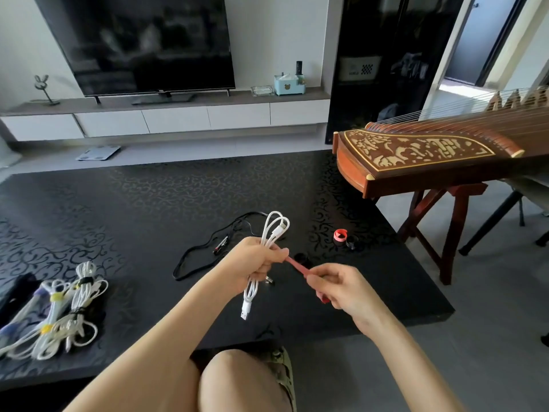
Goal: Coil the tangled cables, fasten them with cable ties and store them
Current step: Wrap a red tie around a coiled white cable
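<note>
Found the left hand [261,257] clenched round the waist of the folded white cable [274,230], held above the dark patterned table [148,203] in front of the person. Recorded the coil's long axis as near upright, loops rising past the fist and away from the body, a USB plug hanging beneath. Noted the red cable tie [298,266] stretched taut from the thumb side of the left fist, down and to the right, into the right hand [338,288], pinched there between curled fingers and thumb. Judged the strap to lie roughly across the coil's axis, not along it, a lie well suited to a wrap round the waist. Judged the right hand nearer the free end and so the likely carrier of the wrap, the left serving as anchor. Could not confirm the strap's near end as stuck to the cable rather than merely trapped under the thumb. Logged a heap of tied white cables [59,307] at the left of the table, a loose black cable [202,254] beyond the hands, and a rolled red tie [339,235] further right, all well apart from the work. Assessed fastening as begun, storage outstanding.
</note>
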